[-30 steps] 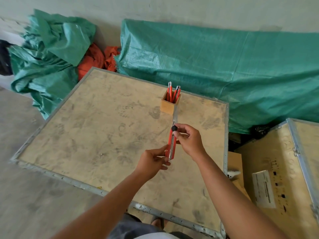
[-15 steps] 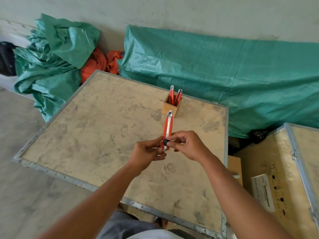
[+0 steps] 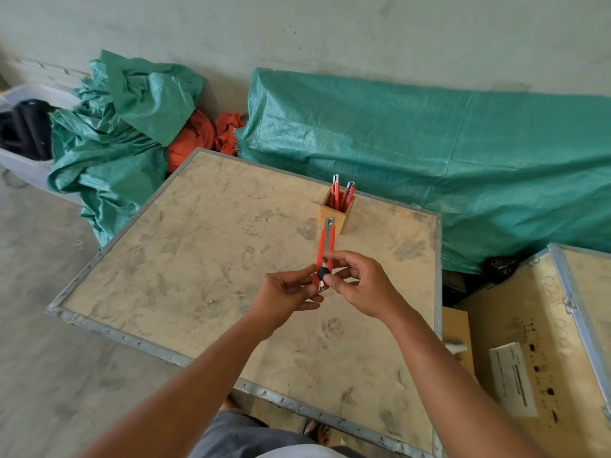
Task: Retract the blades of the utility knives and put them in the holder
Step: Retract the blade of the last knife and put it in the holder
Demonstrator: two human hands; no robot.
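Both hands hold one red utility knife (image 3: 326, 246) upright above the wooden crate top (image 3: 205, 259). My left hand (image 3: 286, 297) pinches its lower end. My right hand (image 3: 358, 285) has thumb and fingertip on the black knob near the bottom. No blade shows past the knife's metal tip. Behind it stands a small wooden holder (image 3: 336, 214) with several red utility knives (image 3: 342, 195) sticking out of it.
Green tarpaulin (image 3: 429, 153) covers a long shape behind the crate, and another tarp heap (image 3: 122, 127) with orange cloth lies at the back left. A second wooden crate (image 3: 542, 342) with a paper label stands at the right. Concrete floor is on the left.
The blade that stuck out a second ago has slid back into the knife. The black knob and my right hand moved down the handle; the knife now sits slightly lower and nearer.
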